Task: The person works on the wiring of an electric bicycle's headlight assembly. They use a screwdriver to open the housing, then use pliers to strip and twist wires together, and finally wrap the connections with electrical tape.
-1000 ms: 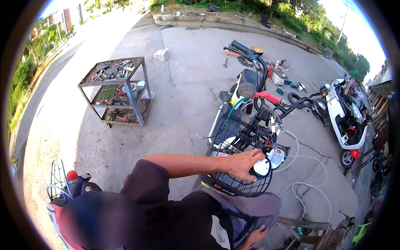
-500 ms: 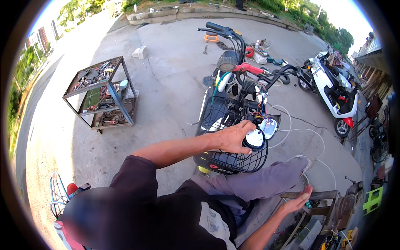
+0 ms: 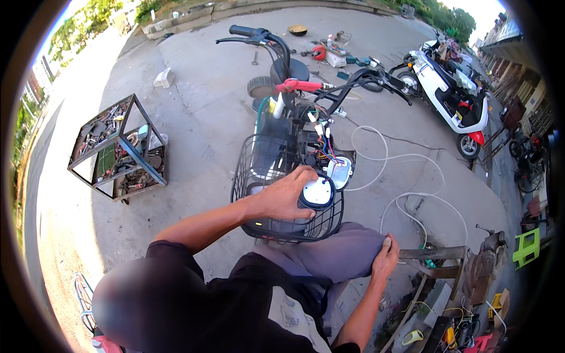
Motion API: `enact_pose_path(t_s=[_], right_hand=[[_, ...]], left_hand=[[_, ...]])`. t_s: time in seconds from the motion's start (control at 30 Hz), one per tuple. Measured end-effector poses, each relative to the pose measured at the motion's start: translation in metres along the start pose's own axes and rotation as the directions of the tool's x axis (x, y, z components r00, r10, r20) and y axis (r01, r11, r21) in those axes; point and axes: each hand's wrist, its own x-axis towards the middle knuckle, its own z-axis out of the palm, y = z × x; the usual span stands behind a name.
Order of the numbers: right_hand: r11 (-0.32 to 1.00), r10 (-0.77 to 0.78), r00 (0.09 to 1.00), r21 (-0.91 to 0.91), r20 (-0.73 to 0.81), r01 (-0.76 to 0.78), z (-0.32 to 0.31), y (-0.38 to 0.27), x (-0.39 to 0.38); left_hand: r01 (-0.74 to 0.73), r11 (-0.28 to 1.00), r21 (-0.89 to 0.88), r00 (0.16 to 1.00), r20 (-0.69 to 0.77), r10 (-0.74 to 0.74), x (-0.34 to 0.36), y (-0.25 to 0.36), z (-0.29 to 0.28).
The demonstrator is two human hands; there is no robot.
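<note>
My left hand (image 3: 292, 194) grips a round part (image 3: 316, 192) with a white face and dark rim, resting over the black wire basket (image 3: 247, 200) of an electric bike. Just right of it lies an open white case (image 3: 339, 172), with a bundle of coloured wires and connectors (image 3: 322, 141) above. My right hand (image 3: 384, 256) is at my knee (image 3: 359, 250), fingers curled against the grey trouser leg. The handlebar (image 3: 247, 32) and a red bracket (image 3: 297, 85) stand beyond the basket.
A metal tool cart (image 3: 135, 147) stands at left. A white scooter (image 3: 441, 94) is parked at back right. A pale hose (image 3: 441, 182) loops over the concrete. A wooden frame (image 3: 426, 254) and a green stool (image 3: 527, 248) are at lower right; scattered tools (image 3: 335, 59) lie behind.
My right hand has swung in from the lower right onto my knee, and my knee has risen beside the basket. My left hand keeps its grip on the round part. The view has shifted.
</note>
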Motion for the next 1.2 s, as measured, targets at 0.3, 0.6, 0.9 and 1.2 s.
enact_pose_path(t_s=[0.3, 0.6, 0.9, 1.2], right_hand=[[1.000, 0.030, 0.983, -0.006, 0.181, -0.030, 0.017, -0.063, 0.032], [0.847, -0.179, 0.951, 0.531, 0.254, 0.018, 0.060, -0.178, 0.058], [0.874, -0.101, 0.885, 0.465, 0.454, -0.138, 0.107, -0.205, 0.061], [0.863, -0.167, 0.974, 0.501, 0.155, 0.068, 0.111, -0.227, 0.061]], left_hand=[[0.150, 0.988, -0.042, 0.988, 0.040, -0.149, 0.011, 0.016, -0.005], [0.154, 0.988, -0.007, 0.987, 0.046, -0.154, 0.023, 0.011, 0.004], [0.145, 0.989, -0.012, 0.988, 0.053, -0.144, 0.023, 0.008, 0.002], [0.170, 0.985, -0.032, 0.984, 0.067, -0.168, 0.020, 0.010, -0.010]])
